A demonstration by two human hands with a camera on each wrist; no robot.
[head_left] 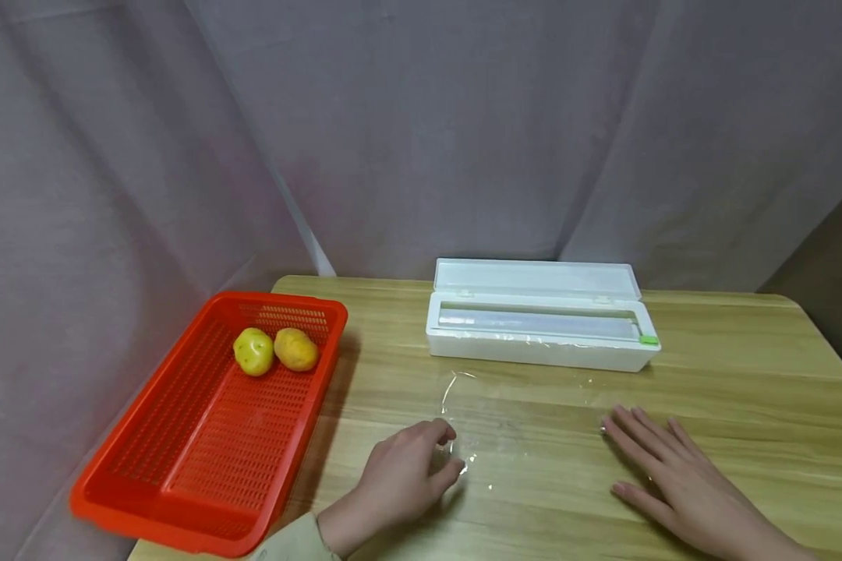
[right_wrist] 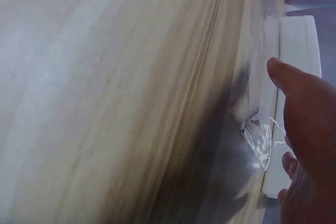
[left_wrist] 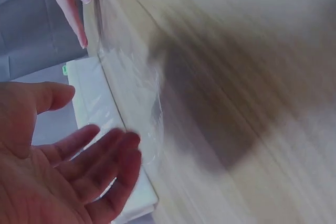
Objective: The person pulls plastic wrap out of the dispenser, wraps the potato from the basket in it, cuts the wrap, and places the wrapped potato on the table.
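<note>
Clear film (head_left: 512,425) lies on the table (head_left: 386,351), between the left hand (head_left: 410,467), thumb apart from loosely bent fingers, and the right hand (head_left: 681,491), fingers spread (contact is hard to tell). Light, even tension should limit creases. The box (head_left: 533,354) bounds the far side; a basket (head_left: 231,452) holding produce (head_left: 296,349) sits left.

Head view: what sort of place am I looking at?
Probably a staged tabletop workspace rather than an everyday room: plain greyish cloth hangs behind the wooden table, which carries an open white box.
</note>
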